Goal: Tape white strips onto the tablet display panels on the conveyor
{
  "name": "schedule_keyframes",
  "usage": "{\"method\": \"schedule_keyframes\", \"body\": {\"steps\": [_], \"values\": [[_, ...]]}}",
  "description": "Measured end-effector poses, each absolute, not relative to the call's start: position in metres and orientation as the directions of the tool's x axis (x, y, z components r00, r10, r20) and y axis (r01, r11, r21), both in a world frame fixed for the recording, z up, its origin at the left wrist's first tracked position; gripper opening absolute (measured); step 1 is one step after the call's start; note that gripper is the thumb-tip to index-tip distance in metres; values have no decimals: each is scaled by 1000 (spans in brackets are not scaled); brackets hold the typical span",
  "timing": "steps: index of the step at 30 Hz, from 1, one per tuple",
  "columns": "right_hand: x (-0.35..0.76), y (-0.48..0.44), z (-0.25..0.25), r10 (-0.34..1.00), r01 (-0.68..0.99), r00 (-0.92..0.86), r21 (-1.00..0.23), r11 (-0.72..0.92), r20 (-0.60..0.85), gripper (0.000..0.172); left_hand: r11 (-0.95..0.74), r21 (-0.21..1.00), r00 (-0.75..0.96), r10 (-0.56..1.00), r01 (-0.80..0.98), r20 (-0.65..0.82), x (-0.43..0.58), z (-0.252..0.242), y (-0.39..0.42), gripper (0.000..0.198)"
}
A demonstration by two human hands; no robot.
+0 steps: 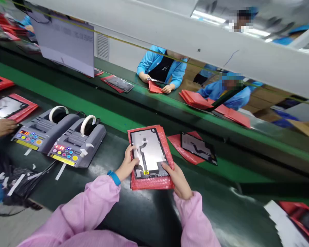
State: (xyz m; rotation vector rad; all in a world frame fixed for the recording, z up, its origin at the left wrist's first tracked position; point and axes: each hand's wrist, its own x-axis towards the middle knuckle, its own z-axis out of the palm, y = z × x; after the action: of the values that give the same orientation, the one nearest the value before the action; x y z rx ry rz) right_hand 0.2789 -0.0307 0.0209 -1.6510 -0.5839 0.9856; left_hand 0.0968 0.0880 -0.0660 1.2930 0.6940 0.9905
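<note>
A flat tablet-like screen panel (153, 145), silver-backed with a black border, lies on red bubble-wrap bags (152, 184) in front of me. A dark ribbon cable (143, 157) runs down its back to a yellow-marked end. At the panel's left edge, my left hand (127, 163) has its fingers and thumb curled over the surface. My right hand (179, 178) grips the lower right corner, thumb on top and the other fingers hidden at the bag's side. Just right of these, a second panel (198, 147) rests partly on another red bag (186, 152).
Two grey tape dispensers (78, 144) with white rolls stand at left, near a co-worker's hand (2, 128). A green conveyor strip (113, 118) runs behind. Across the line, co-workers in blue handle red bags (195, 99). More red-wrapped items (296, 212) lie at lower right.
</note>
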Motion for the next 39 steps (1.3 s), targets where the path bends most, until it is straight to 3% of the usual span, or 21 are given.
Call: {"method": "schedule_keyframes", "body": {"steps": [4,8,10,14,17,22,28,32,39], "values": [[292,27,49,804,-118,558,-979,-167,-205,46,259,855,383,921,-450,-78,99,-68,104,44],[298,103,63,762,3,647,-1000,18,15,46,332,826,436,892,-455,-119,99,-69,105,39],[300,142,58,730,134,677,-991,8,97,49,331,843,470,876,-424,-107,98,-70,104,36],[307,193,34,697,297,707,-945,-140,119,51,336,853,492,864,-399,-110,97,-70,105,34],[323,193,19,668,468,728,-822,-323,152,47,354,850,511,851,-389,-121,97,-69,105,36],[373,130,12,688,698,690,-455,-553,223,41,394,843,550,822,-367,-145,98,-69,105,36],[435,28,2,738,743,669,-53,-667,87,45,403,841,572,808,-362,-141,99,-70,106,37],[459,-1,-6,793,791,609,80,-607,3,50,400,843,578,805,-360,-135,97,-67,107,35],[461,21,-4,869,864,491,167,-476,-64,38,416,843,608,782,-342,-139,93,-64,108,34]]}}
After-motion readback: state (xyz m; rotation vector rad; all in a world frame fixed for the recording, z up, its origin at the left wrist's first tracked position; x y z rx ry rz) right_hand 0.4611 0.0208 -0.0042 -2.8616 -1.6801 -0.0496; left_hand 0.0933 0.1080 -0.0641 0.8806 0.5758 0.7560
